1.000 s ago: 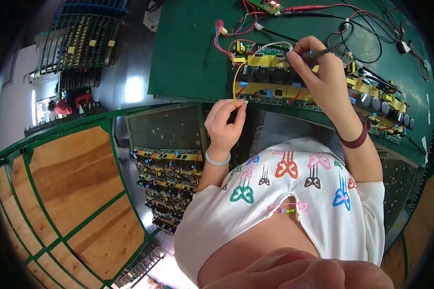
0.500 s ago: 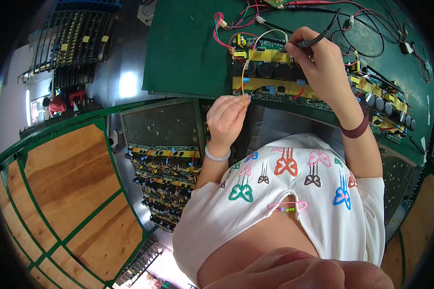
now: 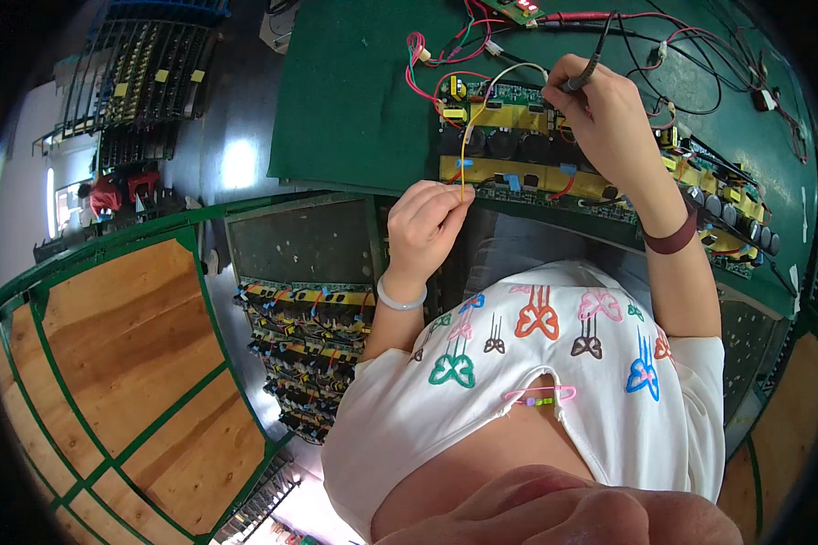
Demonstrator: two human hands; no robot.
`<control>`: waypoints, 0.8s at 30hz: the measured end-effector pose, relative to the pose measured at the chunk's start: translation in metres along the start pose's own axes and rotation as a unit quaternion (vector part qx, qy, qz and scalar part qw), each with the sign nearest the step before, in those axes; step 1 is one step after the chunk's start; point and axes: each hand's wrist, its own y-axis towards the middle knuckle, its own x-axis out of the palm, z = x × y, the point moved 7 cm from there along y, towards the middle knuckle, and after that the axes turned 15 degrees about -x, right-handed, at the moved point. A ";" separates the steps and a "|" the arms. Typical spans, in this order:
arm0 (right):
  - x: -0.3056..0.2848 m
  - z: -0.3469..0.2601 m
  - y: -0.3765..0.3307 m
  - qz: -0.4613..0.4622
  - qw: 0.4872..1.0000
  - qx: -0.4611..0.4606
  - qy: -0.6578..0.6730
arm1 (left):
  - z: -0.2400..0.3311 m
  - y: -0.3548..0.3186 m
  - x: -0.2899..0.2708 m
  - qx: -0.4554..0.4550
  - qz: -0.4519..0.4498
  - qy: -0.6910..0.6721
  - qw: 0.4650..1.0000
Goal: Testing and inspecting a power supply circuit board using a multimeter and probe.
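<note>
My left hand [image 3: 430, 224] pinches the lower end of a thin yellow wire [image 3: 464, 150] that arcs up over a circuit board [image 3: 509, 136] with black capacitors and yellow parts, lying on a green bench mat [image 3: 354, 100]. My right hand [image 3: 609, 118] grips a black pen-like probe [image 3: 589, 68] with its tip down on the board's upper right part. A dark band sits on my right wrist and a pale bracelet on my left. Red and black leads [image 3: 436, 54] run from the board toward the far edge of the mat.
Another long board with round black parts [image 3: 727, 218] lies to the right on the mat. A stack of similar boards [image 3: 304, 354] sits in a bin below the bench. Racks of boards [image 3: 136, 82] stand at upper left. A green frame with wooden panels [image 3: 127, 345] fills the lower left.
My right hand has shifted slightly up the board with the probe. My left hand stays on the yellow wire at the board's near edge.
</note>
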 end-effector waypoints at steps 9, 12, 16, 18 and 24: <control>0.001 0.010 0.004 -0.013 0.999 0.035 0.023 | 0.002 0.009 0.002 -0.019 -0.023 0.000 1.000; 0.003 0.010 0.009 -0.024 0.998 0.052 0.038 | 0.003 0.013 -0.001 -0.018 -0.021 0.002 1.000; -0.002 0.003 0.013 0.002 0.999 0.022 0.031 | 0.011 0.016 -0.006 -0.018 -0.016 0.004 1.000; -0.001 0.004 0.012 -0.010 0.999 0.043 0.023 | 0.011 0.015 -0.006 -0.020 -0.024 0.011 0.999; 0.013 0.003 0.005 -0.056 0.996 0.067 0.005 | 0.007 0.007 -0.001 -0.021 -0.029 0.003 0.999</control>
